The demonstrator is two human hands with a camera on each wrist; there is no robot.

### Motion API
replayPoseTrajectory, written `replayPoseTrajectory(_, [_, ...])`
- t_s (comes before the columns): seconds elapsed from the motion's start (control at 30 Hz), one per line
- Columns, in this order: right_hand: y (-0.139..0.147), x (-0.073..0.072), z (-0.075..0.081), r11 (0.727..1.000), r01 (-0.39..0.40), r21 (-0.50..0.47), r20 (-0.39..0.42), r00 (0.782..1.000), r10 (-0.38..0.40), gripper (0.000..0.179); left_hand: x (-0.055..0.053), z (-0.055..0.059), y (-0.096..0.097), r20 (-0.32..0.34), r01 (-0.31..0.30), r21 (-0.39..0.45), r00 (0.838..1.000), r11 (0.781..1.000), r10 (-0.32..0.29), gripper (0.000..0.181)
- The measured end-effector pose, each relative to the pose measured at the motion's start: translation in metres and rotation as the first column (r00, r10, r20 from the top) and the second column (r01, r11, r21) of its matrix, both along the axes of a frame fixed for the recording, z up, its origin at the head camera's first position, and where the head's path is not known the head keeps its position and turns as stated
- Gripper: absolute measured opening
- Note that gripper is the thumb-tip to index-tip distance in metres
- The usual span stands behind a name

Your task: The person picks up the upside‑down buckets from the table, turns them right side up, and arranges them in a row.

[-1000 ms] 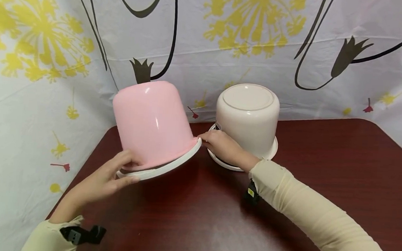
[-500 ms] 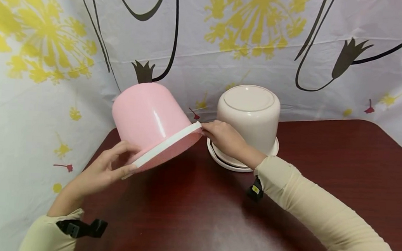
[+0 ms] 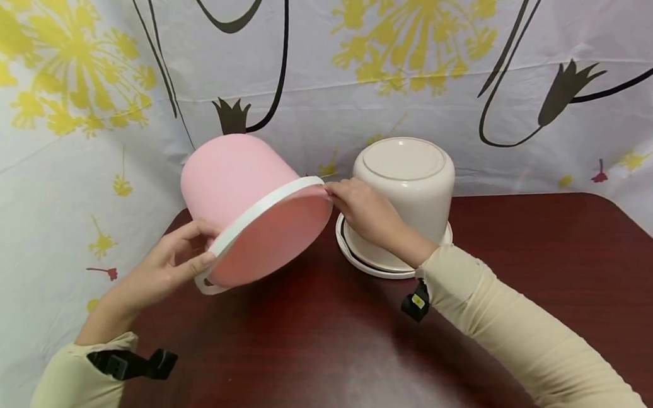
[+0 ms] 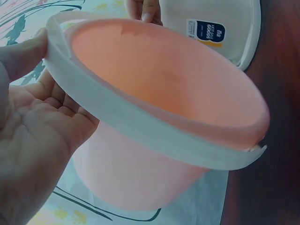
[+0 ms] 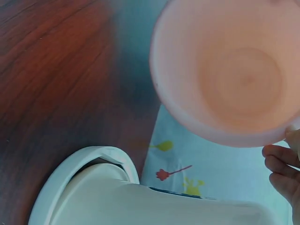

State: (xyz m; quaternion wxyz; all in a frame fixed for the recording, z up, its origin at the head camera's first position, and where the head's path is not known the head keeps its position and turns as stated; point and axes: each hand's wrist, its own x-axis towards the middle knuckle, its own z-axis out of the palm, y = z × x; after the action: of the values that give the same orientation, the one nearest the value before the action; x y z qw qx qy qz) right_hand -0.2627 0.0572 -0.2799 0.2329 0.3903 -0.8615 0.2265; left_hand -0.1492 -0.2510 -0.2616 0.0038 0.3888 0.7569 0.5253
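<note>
A pink bucket [image 3: 231, 178] is held tilted above the left part of the table, its mouth facing forward and down to the right. Its white handle [image 3: 263, 209] lies along the rim. My left hand [image 3: 157, 265] grips the handle side, thumb on the white band and fingers behind it. At the opposite side of the rim, my right hand [image 3: 368, 213] pinches the edge. The left wrist view looks into the bare pink interior [image 4: 154, 75]. Beside my right hand a cream bucket [image 3: 403, 197] stands upside down, its handle [image 5: 51, 192] resting round its rim.
The dark red wooden table [image 3: 315, 367] has a rounded back right corner. A white patterned cloth [image 3: 325, 58] hangs directly behind and along the left side. A dark blue label [image 4: 211, 32] is on the cream bucket's side.
The pink bucket has tipped from nearly upside down so its mouth turns toward me. My right hand has lifted its side of the rim; my left hand keeps its grip. The cream bucket stays put.
</note>
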Motion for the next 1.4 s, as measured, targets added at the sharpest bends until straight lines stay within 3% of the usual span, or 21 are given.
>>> replayPoseTrajectory(0.33, [-0.001, 0.001, 0.019, 1.000, 0.015, -0.021, 0.016, 1.000, -0.015, 0.020, 0.001, 0.002, 0.006, -0.007, -0.007, 0.156, 1.000, 0.988, 0.009, 0.026])
replayPoseTrajectory(0.57, [-0.002, -0.002, 0.023, 0.999, 0.009, -0.038, 0.034, 0.999, -0.008, 0.022, -0.002, -0.001, 0.007, 0.005, 0.025, 0.276, 1.000, 0.961, -0.027, 0.020])
replayPoseTrajectory(0.83, [-0.002, -0.008, 0.021, 0.995, 0.051, -0.089, 0.170, 0.985, -0.035, 0.023, -0.003, -0.007, 0.005, 0.139, 0.055, 0.464, 0.981, 0.884, -0.134, 0.021])
replayPoseTrajectory(1.03, [-0.003, -0.008, 0.021, 0.991, 0.062, -0.121, 0.247, 0.969, -0.031, 0.024, -0.002, -0.010, 0.003, 0.185, -0.006, 0.500, 0.978, 0.866, -0.100, 0.022])
replayPoseTrajectory(1.17, [-0.004, -0.007, 0.022, 0.987, 0.078, -0.139, 0.298, 0.954, -0.033, 0.026, -0.002, -0.011, 0.003, 0.188, -0.007, 0.531, 0.976, 0.847, -0.109, 0.028])
replayPoseTrajectory(1.33, [-0.005, -0.005, 0.020, 0.982, 0.099, -0.158, 0.343, 0.939, -0.039, 0.028, -0.004, -0.013, 0.003, 0.154, 0.059, 0.595, 0.970, 0.802, -0.186, 0.037])
replayPoseTrajectory(1.4, [-0.006, -0.005, 0.019, 0.980, 0.111, -0.162, 0.356, 0.933, -0.047, 0.029, -0.006, -0.014, 0.002, 0.141, 0.099, 0.625, 0.961, 0.775, -0.237, 0.040])
